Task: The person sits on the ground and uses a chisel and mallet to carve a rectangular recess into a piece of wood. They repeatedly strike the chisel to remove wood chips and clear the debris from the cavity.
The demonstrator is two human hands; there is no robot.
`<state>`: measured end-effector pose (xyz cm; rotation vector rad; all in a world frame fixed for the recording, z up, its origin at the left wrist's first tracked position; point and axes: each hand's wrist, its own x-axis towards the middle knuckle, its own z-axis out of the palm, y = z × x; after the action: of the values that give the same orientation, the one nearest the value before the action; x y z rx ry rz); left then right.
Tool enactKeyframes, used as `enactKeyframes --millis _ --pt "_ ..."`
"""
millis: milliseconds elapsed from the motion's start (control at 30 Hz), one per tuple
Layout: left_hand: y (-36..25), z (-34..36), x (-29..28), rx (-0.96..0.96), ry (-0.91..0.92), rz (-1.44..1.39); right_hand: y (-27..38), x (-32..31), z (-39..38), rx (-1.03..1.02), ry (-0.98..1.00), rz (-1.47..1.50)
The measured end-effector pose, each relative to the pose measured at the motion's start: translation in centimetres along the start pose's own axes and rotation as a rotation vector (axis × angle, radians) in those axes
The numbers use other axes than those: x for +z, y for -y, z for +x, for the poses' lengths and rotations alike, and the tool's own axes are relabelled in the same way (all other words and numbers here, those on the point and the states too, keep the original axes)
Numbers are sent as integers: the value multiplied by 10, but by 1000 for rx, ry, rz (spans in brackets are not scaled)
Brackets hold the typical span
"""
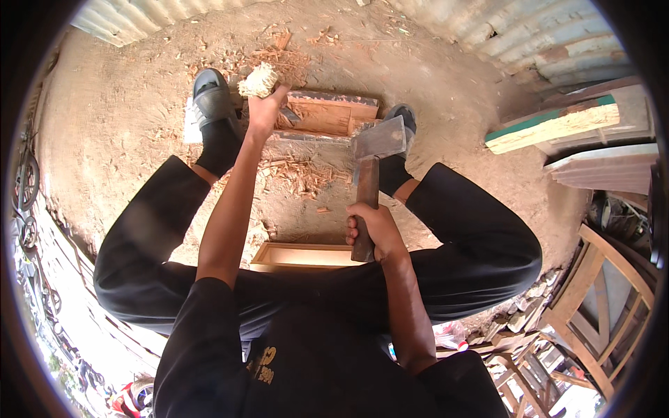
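Note:
My left hand [267, 108] is closed around a chisel with a pale, frayed handle top [257, 79]; its blade [290, 115] rests in or just over the carved recess of a wooden block [352, 102] between my feet. My right hand [371, 230] grips the dark wooden handle of a hammer [378, 137], whose broad flat head is raised over the block's right end and partly hides it. A light wooden box or frame [296, 256] lies behind my hands, near my seat.
Wood shavings [306, 181] lie on the dirt floor. A green-edged timber [550, 124] and other boards are at the right, with wooden chair frames [598, 297] below them. Corrugated sheets [536, 35] border the top. Bicycle parts [29, 174] line the left rim.

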<state>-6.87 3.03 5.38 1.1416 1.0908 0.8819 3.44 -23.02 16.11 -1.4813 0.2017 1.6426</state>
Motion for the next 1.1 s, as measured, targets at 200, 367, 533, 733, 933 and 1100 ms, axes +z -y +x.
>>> enactKeyframes --millis 200,367,533,733,933,1100 --pt "-1 -3 -12 0 39 97 -8 4 2 6 55 -108" --pt "28 4 -14 16 23 103 -7 9 1 17 27 -152" --pt "51 10 -15 116 62 86 -7 11 7 40 0 -145" --pt "50 4 0 126 65 98 -4 11 11 27 -25 -164" --pt "77 4 8 91 146 206 -3 13 11 39 -38 -193" --pt "110 17 -3 195 218 197 -3 19 7 21 -17 -225"
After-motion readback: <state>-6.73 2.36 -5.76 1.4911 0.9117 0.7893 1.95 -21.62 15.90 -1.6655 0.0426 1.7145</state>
